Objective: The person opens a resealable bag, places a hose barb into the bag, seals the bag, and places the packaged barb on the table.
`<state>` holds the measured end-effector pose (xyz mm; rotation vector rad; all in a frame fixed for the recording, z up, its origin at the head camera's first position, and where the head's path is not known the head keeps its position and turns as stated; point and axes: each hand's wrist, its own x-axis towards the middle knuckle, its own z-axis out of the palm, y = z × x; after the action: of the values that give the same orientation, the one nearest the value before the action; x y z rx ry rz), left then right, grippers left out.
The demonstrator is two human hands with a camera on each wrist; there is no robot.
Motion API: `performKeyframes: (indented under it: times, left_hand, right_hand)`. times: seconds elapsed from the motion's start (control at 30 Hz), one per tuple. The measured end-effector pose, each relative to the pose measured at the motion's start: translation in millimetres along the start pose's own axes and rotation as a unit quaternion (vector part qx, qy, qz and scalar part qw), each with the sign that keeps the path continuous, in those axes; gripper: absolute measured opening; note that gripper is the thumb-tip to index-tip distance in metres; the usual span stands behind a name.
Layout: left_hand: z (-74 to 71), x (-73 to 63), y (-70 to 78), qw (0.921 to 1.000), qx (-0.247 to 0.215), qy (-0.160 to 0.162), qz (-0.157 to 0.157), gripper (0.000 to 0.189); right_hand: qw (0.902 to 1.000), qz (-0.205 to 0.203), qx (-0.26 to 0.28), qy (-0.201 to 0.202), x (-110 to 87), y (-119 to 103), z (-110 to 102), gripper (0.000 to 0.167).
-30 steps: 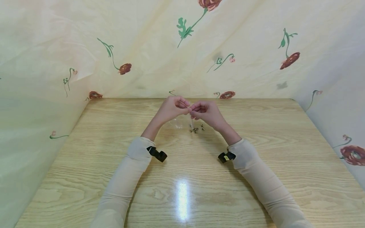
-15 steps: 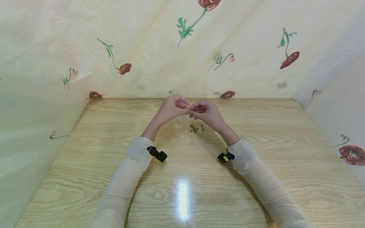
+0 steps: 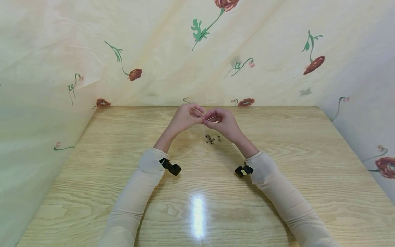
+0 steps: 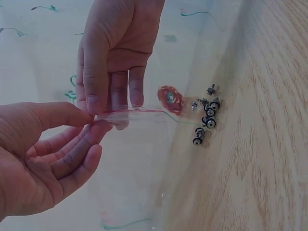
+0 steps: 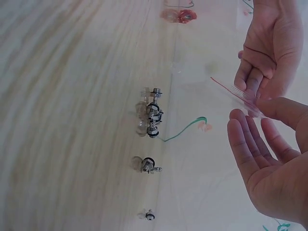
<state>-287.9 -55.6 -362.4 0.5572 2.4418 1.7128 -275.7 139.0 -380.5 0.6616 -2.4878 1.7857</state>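
A clear plastic zip bag (image 4: 137, 117) with a red line along its seal is held up between both hands. My left hand (image 3: 185, 119) pinches its top edge between thumb and fingertips, and my right hand (image 3: 223, 124) pinches that edge right beside it. The fingertips of the two hands meet in the left wrist view. Below the seal the see-through film hangs down, faint against the backdrop. On the table under the hands lie several small metal fittings (image 4: 210, 115) with black rings; in the right wrist view these fittings (image 5: 153, 115) form a loose row.
The wood-grain table (image 3: 197, 178) reaches back to a pale curtain (image 3: 166, 51) printed with flowers, which also stands at both sides. A black strap mount (image 3: 170, 167) sits on the left sleeve, another black mount (image 3: 243, 170) on the right one.
The bag's film, spread below the left hand a second ago, has turned to a thin edge in the head view. Both hands keep their pinch; the right has shifted slightly left. The fittings lie still.
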Motion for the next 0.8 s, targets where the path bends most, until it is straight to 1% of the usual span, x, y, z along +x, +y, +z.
performKeyframes:
  times: [0.33,0.6,0.8]
  left_hand:
    - [1.0,-1.3,1.2,0.9999,0.002,0.010,0.005,0.021]
    - [2.0,-0.6,1.2,0.9996,0.019,0.018,0.005,0.020]
    - [2.6,0.0,0.5,0.9995,0.020,0.024,0.006,0.019]
  right_hand:
    - [0.9999,-0.006,0.003,0.014,-2.6,-1.8,1.2,0.024]
    - [0.9997,0.001,0.004,0.024,-2.3,-1.8,3.1,0.021]
    - [0.9995,-0.001,0.008,0.029,-1.9,-0.3,3.4,0.019]
